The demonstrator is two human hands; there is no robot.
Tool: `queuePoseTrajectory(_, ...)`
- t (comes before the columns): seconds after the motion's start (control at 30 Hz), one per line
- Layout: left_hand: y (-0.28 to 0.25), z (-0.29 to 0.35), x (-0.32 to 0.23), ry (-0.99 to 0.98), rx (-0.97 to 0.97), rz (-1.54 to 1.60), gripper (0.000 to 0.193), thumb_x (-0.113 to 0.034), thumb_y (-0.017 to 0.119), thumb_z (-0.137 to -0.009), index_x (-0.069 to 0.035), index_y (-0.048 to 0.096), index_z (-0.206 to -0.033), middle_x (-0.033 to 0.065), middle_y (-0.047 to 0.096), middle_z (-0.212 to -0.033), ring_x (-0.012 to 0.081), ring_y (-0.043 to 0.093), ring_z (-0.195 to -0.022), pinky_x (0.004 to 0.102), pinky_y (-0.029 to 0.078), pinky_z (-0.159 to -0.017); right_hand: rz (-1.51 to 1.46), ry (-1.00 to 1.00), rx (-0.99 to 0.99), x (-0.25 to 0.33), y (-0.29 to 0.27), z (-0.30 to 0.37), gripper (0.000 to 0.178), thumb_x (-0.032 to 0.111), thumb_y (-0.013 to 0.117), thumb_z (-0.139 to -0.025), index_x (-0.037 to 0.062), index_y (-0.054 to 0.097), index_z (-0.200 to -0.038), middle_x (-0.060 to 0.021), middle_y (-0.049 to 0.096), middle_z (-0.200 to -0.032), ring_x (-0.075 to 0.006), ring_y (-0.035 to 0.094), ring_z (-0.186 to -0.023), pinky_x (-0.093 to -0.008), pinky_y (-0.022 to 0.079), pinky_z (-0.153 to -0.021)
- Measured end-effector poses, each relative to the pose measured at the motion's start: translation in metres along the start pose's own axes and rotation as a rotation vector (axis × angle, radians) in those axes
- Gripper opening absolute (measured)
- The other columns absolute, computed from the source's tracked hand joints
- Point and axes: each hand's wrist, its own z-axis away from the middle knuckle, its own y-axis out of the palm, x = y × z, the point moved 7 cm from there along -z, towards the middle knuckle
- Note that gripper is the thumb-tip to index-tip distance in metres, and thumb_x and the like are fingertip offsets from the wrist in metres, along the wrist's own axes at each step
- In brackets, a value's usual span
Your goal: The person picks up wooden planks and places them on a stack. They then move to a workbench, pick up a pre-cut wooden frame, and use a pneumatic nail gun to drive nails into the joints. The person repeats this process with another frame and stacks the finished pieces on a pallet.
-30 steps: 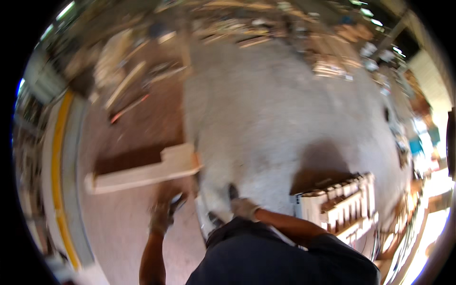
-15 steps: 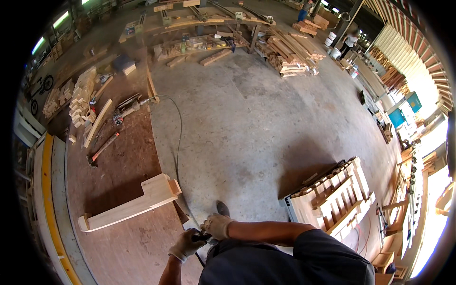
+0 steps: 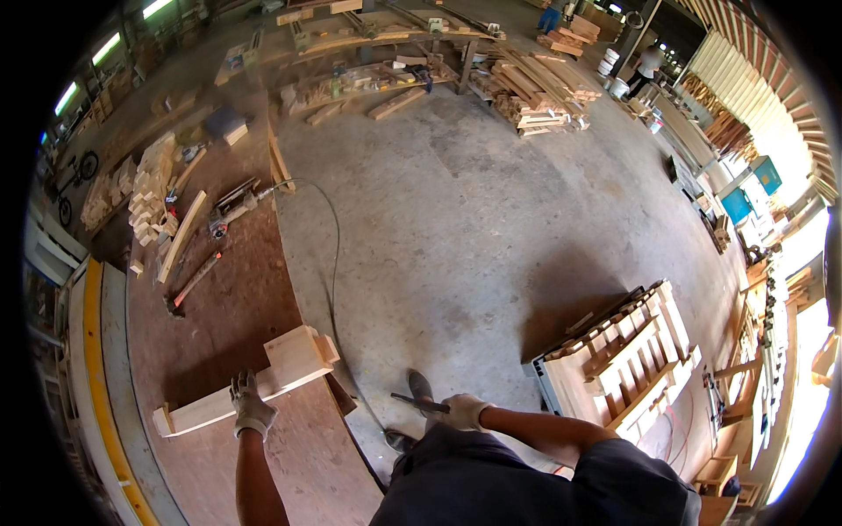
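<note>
An L-shaped pale wooden piece [image 3: 296, 352] lies on the brown worktable at the lower left, its wide block toward the floor side. My left hand [image 3: 253, 405], in a light work glove with darker fingertips, rests across its narrow arm, fingers stretched over the far edge. In front of my body, my gloved right hand [image 3: 466, 412] is closed around a slim dark bar-shaped tool [image 3: 419, 402]. The tool points left, apart from the wood; its exact kind is not clear.
On the worktable [image 3: 224, 302] lie a hammer [image 3: 195, 282], a power tool with a hose [image 3: 235, 213], a wooden strip [image 3: 182, 237] and stacked small blocks [image 3: 151, 197]. A slatted wooden assembly [image 3: 618, 359] stands at right. Lumber [image 3: 535, 88] is piled farther back.
My hands were together at the dark tool. My left hand has let go and moved left onto the wooden piece, while my right hand has shifted right with the tool.
</note>
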Motion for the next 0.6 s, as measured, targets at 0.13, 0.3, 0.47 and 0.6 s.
queuePoseTrajectory(0.13, 0.004, -0.011, -0.008, -0.056, 0.051, -0.044, 0.107, -0.038, 0.088, -0.061, -0.009, 0.037, -0.151, 0.0185, 0.039, -0.152, 0.0369, 0.031, -0.143, 0.0470, 0.021, -0.122, 0.005, 0.084, -0.001, -0.020, 0.010, 0.000, 0.050, 0.051, 0.057, -0.092, 0.0098, 0.071, -0.117, -0.0244, 0.070, -0.108, -0.0381, 0.067, -0.104, -0.0445, 0.050, -0.089)
queuePoseTrajectory(0.3, 0.002, -0.013, -0.014, -0.086, 0.012, 0.056, 0.113, -0.037, 0.094, -0.055, -0.008, 0.039, -0.150, 0.0181, 0.040, -0.153, 0.0361, 0.031, -0.144, 0.0439, 0.023, -0.122, -0.010, 0.059, -0.009, -0.033, 0.000, 0.020, 0.060, 0.058, 0.052, -0.091, 0.0068, 0.073, -0.114, -0.0244, 0.070, -0.107, -0.0394, 0.067, -0.105, -0.0444, 0.050, -0.090)
queuePoseTrajectory(0.47, 0.005, -0.015, -0.015, -0.105, 0.027, 0.019, 0.111, -0.036, 0.094, -0.055, -0.008, 0.041, -0.148, 0.0193, 0.042, -0.151, 0.0359, 0.035, -0.141, 0.0449, 0.027, -0.120, -0.056, 0.190, -0.116, -0.132, 0.006, 0.033, 0.064, 0.063, 0.052, -0.089, 0.0062, 0.073, -0.112, -0.0227, 0.071, -0.105, -0.0369, 0.069, -0.099, -0.0440, 0.051, -0.087)
queuePoseTrajectory(0.6, 0.023, -0.023, 0.002, -0.115, -0.019, -0.008, 0.108, -0.047, 0.094, -0.050, -0.008, 0.050, -0.140, 0.0178, 0.052, -0.141, 0.0359, 0.040, -0.137, 0.0439, 0.030, -0.118, -0.529, 0.562, -0.238, -0.224, 0.002, 0.048, 0.046, 0.046, 0.069, -0.086, 0.0040, 0.076, -0.102, -0.0144, 0.074, -0.093, -0.0261, 0.071, -0.086, -0.0375, 0.054, -0.077)
